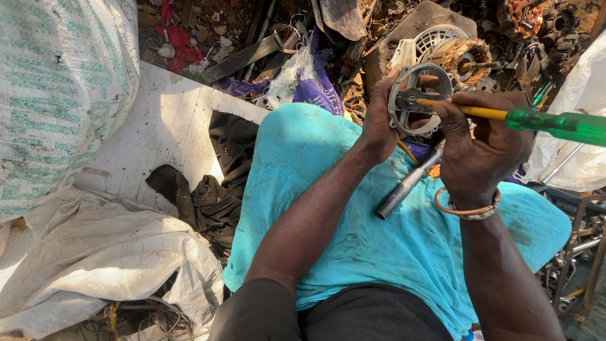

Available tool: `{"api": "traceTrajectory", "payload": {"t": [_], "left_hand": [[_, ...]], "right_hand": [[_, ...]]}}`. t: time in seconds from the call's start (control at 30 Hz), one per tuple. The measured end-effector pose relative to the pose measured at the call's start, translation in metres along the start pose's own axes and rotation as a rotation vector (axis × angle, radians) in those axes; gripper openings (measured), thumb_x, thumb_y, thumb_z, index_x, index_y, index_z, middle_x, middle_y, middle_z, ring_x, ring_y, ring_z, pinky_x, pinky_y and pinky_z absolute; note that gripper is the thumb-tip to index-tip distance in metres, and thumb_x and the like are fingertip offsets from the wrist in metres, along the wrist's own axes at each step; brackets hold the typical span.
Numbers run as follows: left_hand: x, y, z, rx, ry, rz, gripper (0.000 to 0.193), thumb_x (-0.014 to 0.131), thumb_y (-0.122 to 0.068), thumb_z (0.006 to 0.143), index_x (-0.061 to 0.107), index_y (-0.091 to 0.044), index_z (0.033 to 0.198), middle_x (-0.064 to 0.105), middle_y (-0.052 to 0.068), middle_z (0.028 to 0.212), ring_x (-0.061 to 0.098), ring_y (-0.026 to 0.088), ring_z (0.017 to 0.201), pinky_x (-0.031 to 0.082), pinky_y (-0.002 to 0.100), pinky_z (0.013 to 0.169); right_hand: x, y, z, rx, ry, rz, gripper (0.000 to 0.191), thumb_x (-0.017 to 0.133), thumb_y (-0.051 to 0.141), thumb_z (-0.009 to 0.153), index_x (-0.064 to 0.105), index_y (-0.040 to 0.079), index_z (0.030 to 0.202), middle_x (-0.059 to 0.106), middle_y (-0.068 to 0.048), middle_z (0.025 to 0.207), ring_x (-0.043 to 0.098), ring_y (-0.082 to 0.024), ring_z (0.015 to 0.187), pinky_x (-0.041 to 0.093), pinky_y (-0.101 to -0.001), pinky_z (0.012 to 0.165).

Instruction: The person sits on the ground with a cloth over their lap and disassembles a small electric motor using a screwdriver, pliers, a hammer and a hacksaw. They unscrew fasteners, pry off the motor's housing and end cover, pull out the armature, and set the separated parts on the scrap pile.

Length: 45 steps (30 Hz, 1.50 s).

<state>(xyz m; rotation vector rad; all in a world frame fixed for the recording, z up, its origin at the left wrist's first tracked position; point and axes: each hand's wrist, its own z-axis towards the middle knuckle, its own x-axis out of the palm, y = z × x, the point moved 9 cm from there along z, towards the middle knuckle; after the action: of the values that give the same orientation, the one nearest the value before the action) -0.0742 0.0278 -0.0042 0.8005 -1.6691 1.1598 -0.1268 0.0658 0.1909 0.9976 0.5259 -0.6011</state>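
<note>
The left hand (379, 120) was curled around a round metal ring (420, 100), a grey casting with spokes and a small hub at its middle. Its fingers wrapped the far rim and the thumb pressed the near edge, so the ring stood upright and faced the person, held fast. The right hand (483, 151) was closed around a screwdriver (536, 120) with a yellow shaft and a clear green handle. The forefinger lay stretched along the shaft and the other fingers were folded tight under it. The handle stuck out well past the knuckles to the right, and the tip reached the hub of the ring, just beyond the left thumb. Whether the tip sat in a screw could not be told.

A copper-coloured bangle (466, 207) circled the right wrist. Below both hands, a grey metal tube (407, 183) lay slanted on a turquoise cloth (353, 208) that covered the person's lap, its upper end hidden under the right palm. A thin yellow wire (407, 151) curved out under the left wrist.

Beyond the fingertips lay a heap of scrap: a coil of copper winding (470, 60) just above the ring, a white fan guard (439, 38) beside it, and more rusty parts further off. A white woven sack (57, 95) stood well to the left of the hands, with a dark rag (202, 196) on a pale board (164, 132) between the sack and the lap
</note>
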Motion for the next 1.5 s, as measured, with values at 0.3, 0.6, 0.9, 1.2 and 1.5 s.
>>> {"api": "traceTrajectory", "payload": {"t": [0.3,0.6,0.9,1.2,1.5], "left_hand": [[-0.017,0.017,0.006,-0.084,-0.062,-0.134,0.071,0.03,-0.064,0.112,0.061,-0.006,0.138,0.069,0.009,0.118,0.069,0.015,0.101,0.062,0.032,0.081],[-0.014,0.014,0.008,-0.079,-0.067,-0.14,0.072,0.027,-0.064,0.112,0.063,-0.006,0.135,0.071,0.011,0.119,0.069,0.018,0.105,0.062,0.035,0.084],[-0.017,0.014,0.007,-0.082,-0.094,-0.092,0.074,0.029,-0.067,0.109,0.063,-0.008,0.136,0.071,0.01,0.119,0.069,0.017,0.104,0.062,0.036,0.084],[-0.02,0.025,0.009,-0.116,-0.086,-0.099,0.068,0.034,-0.067,0.106,0.057,-0.012,0.139,0.069,0.008,0.121,0.069,0.019,0.107,0.062,0.039,0.086],[-0.027,0.03,0.01,-0.111,-0.09,-0.059,0.07,0.034,-0.068,0.106,0.054,-0.011,0.143,0.068,0.009,0.122,0.069,0.019,0.109,0.062,0.04,0.089]], "right_hand": [[0.022,0.024,0.012,-0.081,0.132,-0.028,0.03,0.08,-0.001,0.107,0.065,-0.002,0.133,0.075,-0.013,0.116,0.074,-0.023,0.113,0.063,-0.031,0.093],[0.019,0.009,0.022,0.09,0.093,0.317,0.026,0.07,-0.004,0.107,0.057,0.0,0.129,0.069,-0.016,0.117,0.073,-0.024,0.114,0.062,-0.0321,0.1],[0.02,0.005,0.027,0.16,0.165,0.523,0.032,0.068,0.004,0.103,0.053,0.004,0.131,0.07,-0.007,0.119,0.072,-0.017,0.116,0.062,-0.026,0.101],[0.016,0.013,0.033,0.095,0.208,0.471,0.032,0.07,0.003,0.099,0.056,0.001,0.128,0.068,-0.01,0.121,0.069,-0.02,0.119,0.061,-0.0316,0.109],[0.015,0.019,0.034,0.044,0.244,0.419,0.021,0.069,0.004,0.097,0.061,0.003,0.116,0.068,-0.009,0.118,0.068,-0.02,0.116,0.061,-0.0325,0.108]]}}
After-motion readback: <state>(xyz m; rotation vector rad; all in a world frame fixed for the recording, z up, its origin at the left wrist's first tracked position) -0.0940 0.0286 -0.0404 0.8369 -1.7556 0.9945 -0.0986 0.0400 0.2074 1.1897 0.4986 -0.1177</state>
